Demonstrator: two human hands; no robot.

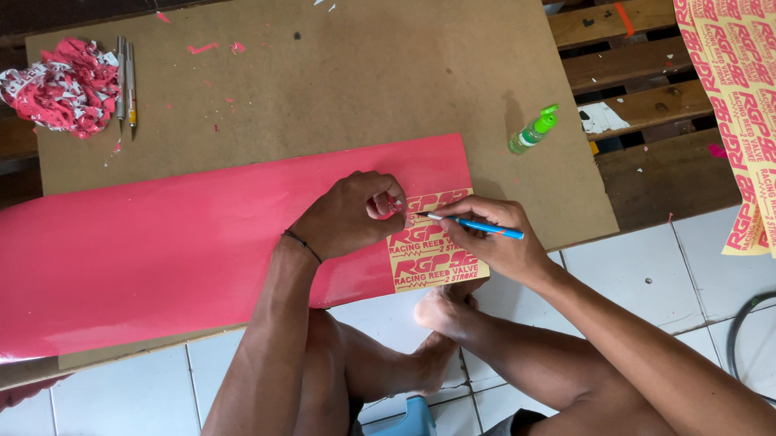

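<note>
Head view: my left hand (351, 215) curled, pinching a red vinyl scrap at the sticker sheet (189, 250); right hand (496, 241) grips blue knife (478, 225), tip on the yellow weeded corner between both hands

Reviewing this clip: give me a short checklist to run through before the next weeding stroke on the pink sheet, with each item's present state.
1. Blue-handled tool held in the right hand: ok, pen-style grip.
2. Tip on the work: ok, it points at the sticker area near the left fingers.
3. Left hand steadies the pink sheet: ok, resting on it, fingertips pinching a pink scrap.
4. Left fingers away from the tip: cannot tell, they look very close.
5. Sheet flat on the board: ok at the work area; the left end overhangs.
6. Spray bottle out of the way: ok, apart on the board.
</note>
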